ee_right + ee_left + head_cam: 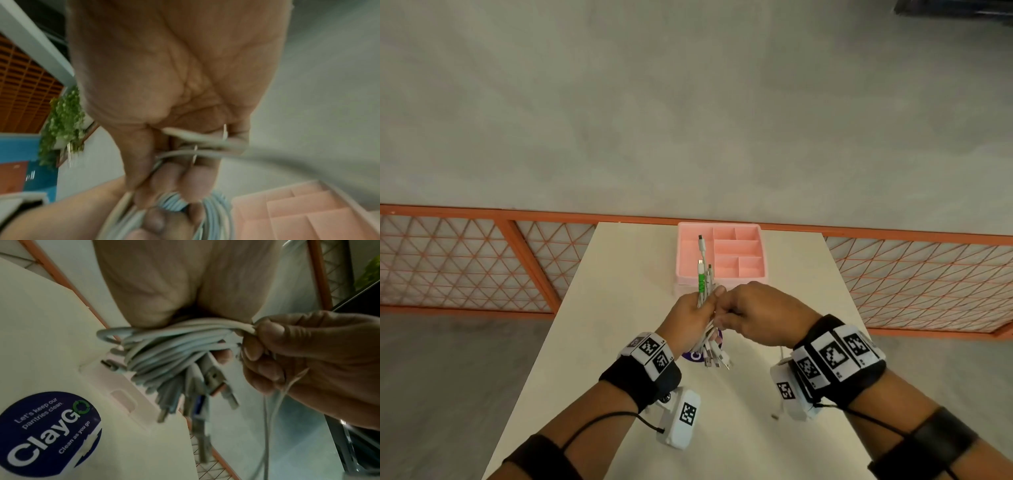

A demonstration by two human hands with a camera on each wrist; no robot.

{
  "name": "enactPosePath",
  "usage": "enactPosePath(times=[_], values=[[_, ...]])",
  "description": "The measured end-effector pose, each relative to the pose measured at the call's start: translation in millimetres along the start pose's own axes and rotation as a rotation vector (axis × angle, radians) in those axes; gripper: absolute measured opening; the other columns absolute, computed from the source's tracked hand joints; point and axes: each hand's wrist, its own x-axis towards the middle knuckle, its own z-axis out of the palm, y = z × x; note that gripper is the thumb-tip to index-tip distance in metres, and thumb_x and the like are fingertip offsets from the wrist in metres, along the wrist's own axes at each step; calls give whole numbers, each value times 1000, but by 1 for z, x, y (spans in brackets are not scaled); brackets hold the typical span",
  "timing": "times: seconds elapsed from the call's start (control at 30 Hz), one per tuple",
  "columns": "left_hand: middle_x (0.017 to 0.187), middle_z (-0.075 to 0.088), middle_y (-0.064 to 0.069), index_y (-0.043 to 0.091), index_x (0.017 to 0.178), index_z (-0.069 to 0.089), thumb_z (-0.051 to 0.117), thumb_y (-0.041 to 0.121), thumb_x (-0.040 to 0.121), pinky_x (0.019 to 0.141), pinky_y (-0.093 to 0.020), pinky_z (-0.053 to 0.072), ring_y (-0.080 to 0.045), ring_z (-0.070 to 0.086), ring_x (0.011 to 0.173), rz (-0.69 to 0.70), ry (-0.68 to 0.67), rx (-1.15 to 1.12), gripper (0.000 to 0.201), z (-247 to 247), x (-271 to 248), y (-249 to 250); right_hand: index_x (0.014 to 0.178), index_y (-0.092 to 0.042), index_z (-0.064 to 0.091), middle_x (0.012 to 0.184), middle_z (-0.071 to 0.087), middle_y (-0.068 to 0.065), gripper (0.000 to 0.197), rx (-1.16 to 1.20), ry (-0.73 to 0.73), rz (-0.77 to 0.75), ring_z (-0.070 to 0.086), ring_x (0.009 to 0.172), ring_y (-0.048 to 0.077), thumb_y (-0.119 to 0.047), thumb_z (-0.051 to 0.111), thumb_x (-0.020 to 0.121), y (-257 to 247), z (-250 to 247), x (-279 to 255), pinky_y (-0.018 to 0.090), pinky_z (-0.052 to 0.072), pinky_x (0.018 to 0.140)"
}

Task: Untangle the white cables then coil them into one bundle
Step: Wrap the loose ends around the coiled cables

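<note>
My left hand (697, 317) grips a bundle of white cables (705, 291) above the table, upright. Plug ends stick up over the pink organizer; one carries a green spiral wrap (701, 281). More plugs (717, 359) hang below the fist. In the left wrist view the cable bundle (174, 350) is wound with turns of cable, USB plugs (213, 379) dangling. My right hand (753, 317) presses against the left, its fingers (267, 337) pinching a cable strand (242, 326) at the bundle. A thin cable (205, 151) runs through the right hand's fingers; this view is blurred.
A pink compartment organizer (736, 246) sits at the table's far edge, just beyond the hands. A round purple sticker (693, 356) lies on the white table (602, 325) under the bundle. An orange mesh railing (465, 257) runs behind the table. A loose cable end (775, 416) lies under my right wrist.
</note>
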Motion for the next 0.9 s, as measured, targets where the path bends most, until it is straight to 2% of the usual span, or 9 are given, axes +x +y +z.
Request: enactPosePath(times=[0.1, 0.2, 0.33, 0.4, 0.5, 0.6, 0.67, 0.77, 0.9], values=[[53, 58, -9, 11, 65, 58, 33, 75, 84, 56, -29, 50, -27, 61, 54, -97, -106, 6, 71, -4, -3, 2, 81, -20, 67, 68, 65, -10, 22, 47, -24, -9, 58, 62, 8, -36, 60, 94, 7, -3, 3, 34, 51, 64], [64, 60, -14, 8, 80, 66, 32, 78, 87, 56, -29, 53, -22, 61, 51, -187, -207, 3, 78, -6, -5, 1, 79, -20, 68, 57, 57, -22, 21, 124, 4, 18, 52, 54, 1, -36, 65, 93, 16, -12, 5, 20, 40, 56], [65, 50, -12, 8, 88, 64, 75, 44, 82, 64, -38, 57, -13, 46, 45, -128, -332, -147, 38, -2, -11, 1, 77, -11, 70, 64, 59, -6, 24, 297, 46, 35, 46, 54, 3, -32, 80, 80, 26, -21, 11, 21, 38, 57], [62, 47, -9, 7, 94, 63, 75, 23, 82, 63, -36, 55, -12, 42, 44, -137, -344, -222, 24, 0, -12, 4, 73, -6, 65, 62, 55, 1, 36, 365, 79, 55, 44, 56, 8, -34, 87, 70, 29, -22, 14, 25, 37, 57], [54, 41, -2, 9, 86, 62, 65, 9, 85, 58, -34, 54, -11, 39, 39, -196, -365, -382, 4, -3, -15, 12, 65, 1, 54, 58, 45, 2, 52, 468, 206, 118, 40, 55, 13, -36, 90, 63, 44, -25, 16, 27, 32, 57], [51, 39, 0, 10, 79, 59, 58, 7, 87, 58, -33, 54, -10, 39, 37, -192, -366, -474, 8, -10, -19, 17, 66, 9, 53, 49, 40, -3, 54, 645, 329, 218, 36, 46, 10, -35, 81, 77, 68, -29, 11, 24, 32, 52], [52, 39, 0, 11, 77, 57, 57, 8, 89, 59, -33, 54, -11, 39, 38, -201, -373, -488, 12, -12, -19, 16, 64, 5, 56, 46, 34, -4, 48, 684, 333, 243, 29, 43, 12, -33, 75, 84, 76, -26, 8, 22, 28, 46], [54, 42, 0, 11, 77, 61, 55, 9, 92, 60, -34, 54, -11, 41, 40, -217, -384, -546, 16, -12, -18, 18, 66, 3, 60, 46, 31, -2, 43, 738, 369, 234, 26, 44, 14, -33, 72, 88, 77, -16, 8, 24, 25, 46], [50, 51, 1, 13, 65, 67, 47, 9, 98, 61, -32, 55, -10, 42, 39, -239, -368, -602, 39, -13, -19, 22, 77, 1, 69, 47, 33, -4, 36, 832, 424, 248, 23, 46, 15, -33, 68, 90, 77, 3, 11, 26, 22, 48]])
